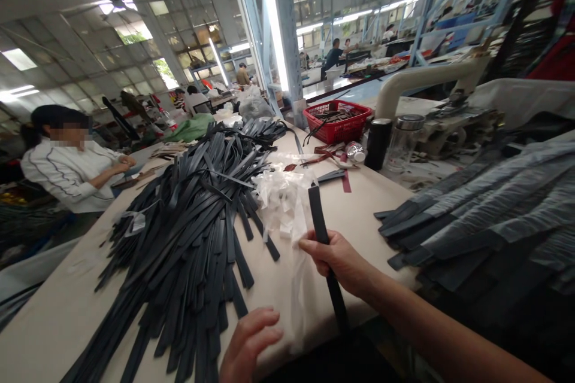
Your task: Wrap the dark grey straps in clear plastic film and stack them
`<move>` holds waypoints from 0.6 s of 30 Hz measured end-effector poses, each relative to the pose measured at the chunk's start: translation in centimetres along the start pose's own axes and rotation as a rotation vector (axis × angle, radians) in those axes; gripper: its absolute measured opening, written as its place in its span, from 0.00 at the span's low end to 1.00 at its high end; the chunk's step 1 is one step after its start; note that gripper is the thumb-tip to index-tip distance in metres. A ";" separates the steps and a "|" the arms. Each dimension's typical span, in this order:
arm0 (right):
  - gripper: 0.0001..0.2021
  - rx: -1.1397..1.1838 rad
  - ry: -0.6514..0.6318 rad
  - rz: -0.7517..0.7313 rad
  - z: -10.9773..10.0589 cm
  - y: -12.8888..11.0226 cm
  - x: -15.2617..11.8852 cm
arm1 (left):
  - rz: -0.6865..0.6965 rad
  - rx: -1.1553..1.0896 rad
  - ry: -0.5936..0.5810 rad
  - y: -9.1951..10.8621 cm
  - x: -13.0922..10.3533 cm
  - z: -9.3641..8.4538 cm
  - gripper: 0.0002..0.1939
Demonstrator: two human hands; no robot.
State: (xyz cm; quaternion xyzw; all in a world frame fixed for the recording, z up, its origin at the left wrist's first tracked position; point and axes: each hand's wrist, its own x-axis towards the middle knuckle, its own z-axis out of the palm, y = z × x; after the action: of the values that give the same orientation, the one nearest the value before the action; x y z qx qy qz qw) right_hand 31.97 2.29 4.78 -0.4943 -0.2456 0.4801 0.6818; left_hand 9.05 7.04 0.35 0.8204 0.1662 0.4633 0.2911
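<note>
My right hand [338, 258] is closed around a flat black strap [320, 215], which stands up past the fingers and hangs below the table edge. Clear plastic film [285, 203] lies crumpled behind it, and a strip of the film runs down beside the fingertips; whether they also pinch it I cannot tell. At the bottom, my left hand [251, 341] is slightly blurred, its fingers curved and apart with nothing visible in them. It is nearest to the large heap of black straps [193, 233] spread across the pale table [359, 203].
To the right lie more black straps in plastic film [489, 209]. Behind are a sewing machine [449, 114], a glass jar [405, 140], a dark bottle [378, 143] and a red basket [336, 119] of strips. A co-worker [72, 167] sits across the table at left.
</note>
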 end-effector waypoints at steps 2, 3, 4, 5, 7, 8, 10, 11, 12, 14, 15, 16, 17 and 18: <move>0.16 -0.058 -0.019 -0.006 0.2 0.1 -0.4 | -0.194 -0.042 -0.109 -0.1 1.7 -0.4 0.28; 0.15 -0.085 -0.027 -0.007 0.3 0.2 -0.5 | -0.286 -0.049 -0.166 -0.1 2.7 -0.3 0.29; 0.14 -0.110 -0.033 -0.008 0.4 0.3 -0.7 | -0.371 -0.065 -0.221 -0.1 3.7 -0.1 0.28; 0.13 -0.134 -0.038 -0.010 0.5 0.5 -0.9 | -0.448 -0.110 -0.276 0.0 4.7 0.4 0.27; 0.12 -0.175 -0.047 -0.017 0.7 0.7 -1.1 | -0.598 -0.302 -0.377 0.1 6.5 1.7 0.22; 0.12 -0.191 -0.053 -0.022 0.7 0.7 -1.2 | -0.672 -0.417 -0.420 0.1 7.2 2.4 0.21; 0.12 -0.215 -0.062 -0.031 0.5 0.8 -1.4 | -0.803 -0.606 -0.487 -0.2 8.0 3.7 0.19; 0.12 -0.222 -0.062 -0.036 0.4 0.9 -1.5 | -0.857 -0.668 -0.504 -0.3 8.1 4.1 0.19; 0.12 -0.229 -0.058 -0.040 0.2 0.9 -1.5 | -0.899 -0.710 -0.519 -0.5 8.2 4.4 0.20; 0.14 -0.237 -0.040 -0.049 -0.3 1.0 -1.6 | -0.957 -0.753 -0.555 -0.8 8.0 4.7 0.23; 0.14 -0.240 -0.028 -0.053 -0.5 1.0 -1.5 | -0.974 -0.750 -0.574 -0.8 7.9 4.6 0.24; 0.15 -0.241 -0.015 -0.056 -0.7 1.0 -1.5 | -0.975 -0.719 -0.585 -0.8 7.8 4.5 0.24; 0.15 -0.242 -0.001 -0.058 -0.9 1.0 -1.4 | -0.962 -0.665 -0.585 -0.8 7.6 4.4 0.23; 0.15 -0.242 0.015 -0.059 -1.1 1.0 -1.3 | -0.942 -0.600 -0.564 -0.8 7.5 4.2 0.21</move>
State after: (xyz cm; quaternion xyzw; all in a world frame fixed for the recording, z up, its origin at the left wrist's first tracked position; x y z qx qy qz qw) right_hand 31.86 0.69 3.63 -0.5689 -0.3112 0.4231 0.6328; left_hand 16.47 10.33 3.15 0.6325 0.2893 0.0774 0.7143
